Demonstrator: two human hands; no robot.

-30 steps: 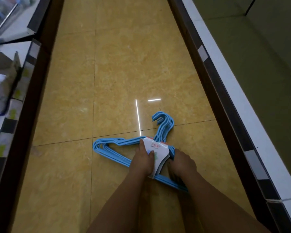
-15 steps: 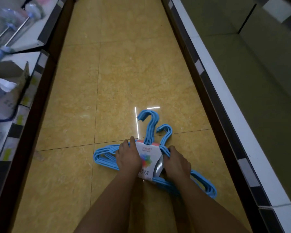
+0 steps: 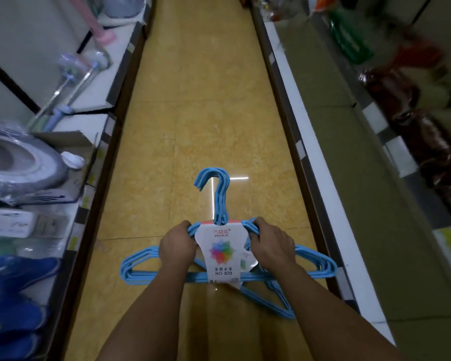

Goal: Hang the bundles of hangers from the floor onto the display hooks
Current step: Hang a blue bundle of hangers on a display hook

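A bundle of blue hangers [image 3: 219, 194] with a white paper label [image 3: 220, 251] is held up above the yellow floor, hooks pointing away from me. My left hand [image 3: 177, 246] grips the bundle's left shoulder beside the label. My right hand [image 3: 270, 243] grips the right shoulder. A second set of blue hangers [image 3: 279, 298] hangs skewed behind the first, lower right; I cannot tell whether it is a separate bundle. No display hooks show.
I stand in a narrow aisle with a yellow tiled floor [image 3: 206, 105]. The left shelf [image 3: 94, 178] carries a grey padded seat [image 3: 16, 162], brushes and blue slippers [image 3: 13, 290]. The right shelf [image 3: 323, 165] holds dark red packets [image 3: 427, 142].
Both hands have lifted the hangers off the floor and turned them upright, hooks now together. The view has tilted up, showing more of both shelves.
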